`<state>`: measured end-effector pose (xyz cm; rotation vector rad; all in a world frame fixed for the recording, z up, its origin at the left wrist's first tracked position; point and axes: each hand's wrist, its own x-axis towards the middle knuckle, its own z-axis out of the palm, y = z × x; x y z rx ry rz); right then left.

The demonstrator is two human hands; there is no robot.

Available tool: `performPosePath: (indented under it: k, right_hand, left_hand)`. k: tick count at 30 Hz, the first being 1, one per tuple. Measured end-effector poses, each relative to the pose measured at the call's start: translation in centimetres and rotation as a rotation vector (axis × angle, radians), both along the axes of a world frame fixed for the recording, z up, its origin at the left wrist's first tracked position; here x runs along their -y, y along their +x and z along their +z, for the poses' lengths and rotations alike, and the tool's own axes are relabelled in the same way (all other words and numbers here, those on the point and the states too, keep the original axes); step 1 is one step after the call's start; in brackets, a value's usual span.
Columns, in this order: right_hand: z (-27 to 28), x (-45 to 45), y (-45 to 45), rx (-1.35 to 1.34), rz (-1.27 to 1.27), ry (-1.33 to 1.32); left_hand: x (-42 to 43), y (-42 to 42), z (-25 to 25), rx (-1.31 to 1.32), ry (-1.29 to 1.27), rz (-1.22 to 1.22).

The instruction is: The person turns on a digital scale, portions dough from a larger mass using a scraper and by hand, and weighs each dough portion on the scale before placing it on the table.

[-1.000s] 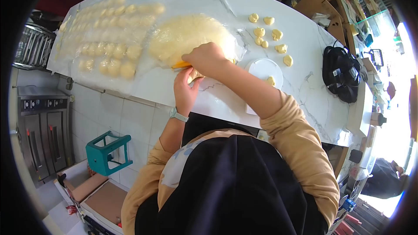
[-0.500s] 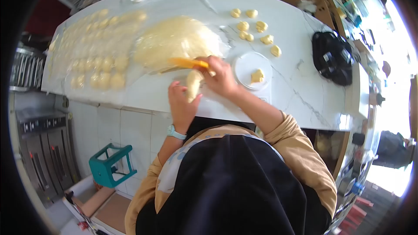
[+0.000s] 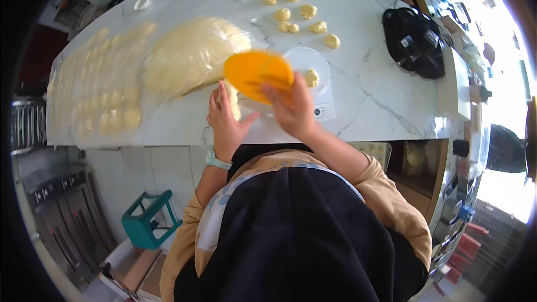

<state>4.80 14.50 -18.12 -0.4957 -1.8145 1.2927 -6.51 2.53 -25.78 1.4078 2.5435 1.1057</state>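
Though blurred, scraper crosswise (leftward)

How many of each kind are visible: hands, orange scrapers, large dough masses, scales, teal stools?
Hands, left hand and right hand: 2
Orange scraper: 1
Large dough mass: 1
Scale: 1
Teal stool: 1
Total: 6

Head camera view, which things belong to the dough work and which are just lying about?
Seems part of the job: orange scraper in the right hand; dough strip at the left hand; large dough mass; small dough pieces; white scale.

Seems just lying about: black bag; teal stool.
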Motion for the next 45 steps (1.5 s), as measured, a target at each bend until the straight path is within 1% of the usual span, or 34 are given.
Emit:
performPosePath:
  k: [1, 4, 5, 7, 8, 9, 11, 12, 15, 18, 20, 21, 23, 24, 25, 26, 27, 28, 29, 31, 33, 35, 36, 37, 40, 41, 43, 45]
  right_hand:
    - [0.1, -0.8, -0.4, -0.041, 0.009, 0.022]
    - [1.6, -0.6, -0.1, 0.392, 0.229, -0.005]
    - [1.5, -0.1, -0.4, 0.476, 0.313, 0.057]
    - [0.9, 0.4, -1.8, 0.551, 0.45, 0.174]
    - [0.6, 0.7, -2.5, 0.589, 0.514, 0.237]
    - [0.3, 1.1, -3.4, 0.596, 0.513, 0.28]
    - [0.9, 1.9, -4.8, 0.722, 0.576, 0.395]
    - [1.2, 2.2, -5.4, 0.784, 0.604, 0.454]
    - [-1.9, 3.5, -5.8, 0.674, 0.537, 0.589]
    - [-4.7, 4.2, -4.3, 0.347, 0.318, 0.521]
    - [-5.3, 3.7, -2.1, 0.32, 0.325, 0.423]
    - [-5.4, 3.2, -0.9, 0.303, 0.329, 0.377]
    - [-5.5, 2.5, 1.6, 0.406, 0.201, 0.112]
    - [-4.9, 1.8, 2.1, 0.208, 0.036, 0.139]
    - [-4.1, 0.9, 2.5, 0.073, -0.116, 0.205]
    - [-3.3, -0.1, 3.3, 0.015, -0.265, 0.207]
    - [-3.3, -1.6, 4.2, -0.043, -0.346, 0.182]
    - [-2.9, -2.7, 5.3, -0.084, -0.386, 0.098]
    - [-1.6, -3.3, 6.5, -0.069, -0.39, 0.001]
    - [-0.2, -4.8, 8.3, -0.071, -0.527, 0.025]
    - [0.4, -5.7, 9.8, -0.091, -0.626, 0.031]
    - [0.6, -6.1, 11.2, -0.128, -0.688, 0.022]
    - [0.7, -6.2, 11.8, -0.134, -0.719, 0.005]
    - [0.5, -6.1, 12.4, -0.139, -0.75, -0.014]
    - [-0.7, -6.5, 14.4, -0.119, -0.829, -0.045]
    - [-1.1, -6.6, 15.0, -0.105, -0.852, -0.053]
    - [-1.5, -6.7, 15.9, -0.011, -0.913, -0.007]
    - [-2.3, -7.2, 16.9, 0.049, -0.957, 0.004]
  left_hand:
    - [0.8, 0.7, 0.5, -0.007, -0.077, 0.085]
    - [3.8, 0.8, -0.2, 0.096, 0.1, 0.184]
    - [4.9, 0.8, -1.2, 0.157, 0.138, 0.217]
    - [7.1, -0.1, -3.3, 0.059, 0.067, 0.131]
    - [7.4, -0.3, -2.9, 0.012, 0.034, 0.082]
    - [7.3, -0.1, -2.5, 0.041, 0.043, 0.119]
    - [6.9, 0.4, -1.5, 0.098, 0.061, 0.184]
    - [6.8, 0.2, -1.7, 0.068, 0.055, 0.182]
    - [6.6, 0.0, -2.5, 0.019, 0.073, 0.167]
    - [6.8, -0.1, -2.1, 0.066, 0.121, 0.119]
    - [7.0, 0.1, -0.7, 0.134, 0.104, 0.086]
    - [6.6, 0.4, 0.1, 0.256, 0.168, 0.066]
    - [5.4, 1.6, 1.7, 0.514, 0.28, 0.02]
    - [4.6, 1.9, 2.4, 0.474, 0.308, -0.055]
    - [3.5, 2.1, 3.0, 0.434, 0.338, -0.134]
    - [2.2, 2.2, 3.8, 0.395, 0.369, -0.216]
    - [0.8, 2.4, 4.8, 0.357, 0.345, -0.282]
    - [-0.9, 2.6, 5.3, 0.367, 0.331, -0.33]
    - [-2.7, 2.6, 5.7, 0.376, 0.318, -0.378]
    - [-6.1, 2.8, 5.7, 0.367, 0.262, -0.457]
    - [-8.6, 3.2, 4.3, 0.338, 0.174, -0.519]
    - [-9.8, 3.6, 3.3, 0.25, 0.164, -0.455]
    - [-10.4, 3.7, 2.7, 0.206, 0.159, -0.421]
    - [-10.6, 3.4, 2.2, 0.222, 0.172, -0.431]
    - [-10.9, 3.1, 2.8, 0.252, 0.066, -0.479]
    - [-11.0, 3.1, 2.8, 0.237, 0.066, -0.483]
    - [-11.4, 3.0, 2.7, 0.205, 0.068, -0.488]
    - [-11.7, 2.6, 2.7, 0.055, 0.062, -0.498]
